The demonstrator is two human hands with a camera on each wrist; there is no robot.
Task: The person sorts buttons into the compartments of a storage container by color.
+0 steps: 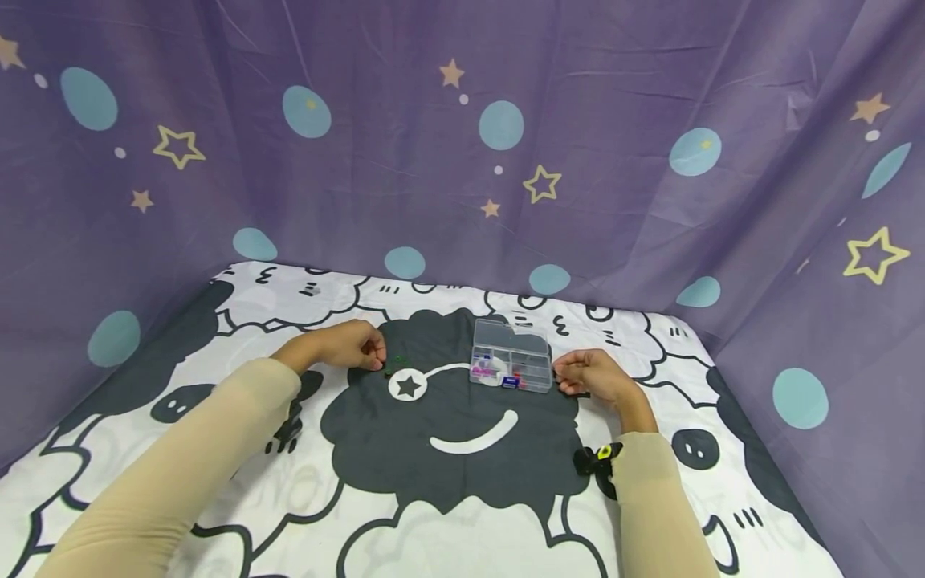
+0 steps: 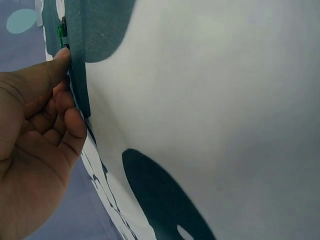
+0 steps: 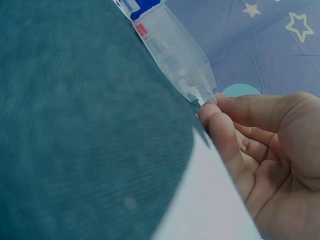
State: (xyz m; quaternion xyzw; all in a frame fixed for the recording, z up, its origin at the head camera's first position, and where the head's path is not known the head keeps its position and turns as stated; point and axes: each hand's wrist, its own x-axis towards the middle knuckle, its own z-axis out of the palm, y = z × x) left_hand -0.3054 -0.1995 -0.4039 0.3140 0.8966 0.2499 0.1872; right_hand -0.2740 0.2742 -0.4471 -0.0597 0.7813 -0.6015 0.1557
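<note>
My left hand (image 1: 356, 345) is lowered to the dark patch of the cloth, thumb and forefinger brought together and the other fingers curled. Just past its fingertips lie small green pieces (image 1: 399, 360), also green bits (image 2: 60, 34) in the left wrist view. Whether anything is pinched there is hidden. My right hand (image 1: 594, 376) is at the right end of a clear plastic compartment box (image 1: 535, 376), its lid (image 1: 510, 335) raised at the back. In the right wrist view, thumb and forefinger meet beside the box's corner (image 3: 204, 90); a grip on it cannot be made out.
Inside the box are pink pieces (image 1: 482, 372), a blue piece (image 1: 511, 382) and small red bits. A black and yellow object (image 1: 598, 459) sits by the right sleeve. The sheep-print cloth (image 1: 462, 474) runs back to a purple curtain (image 1: 405, 160).
</note>
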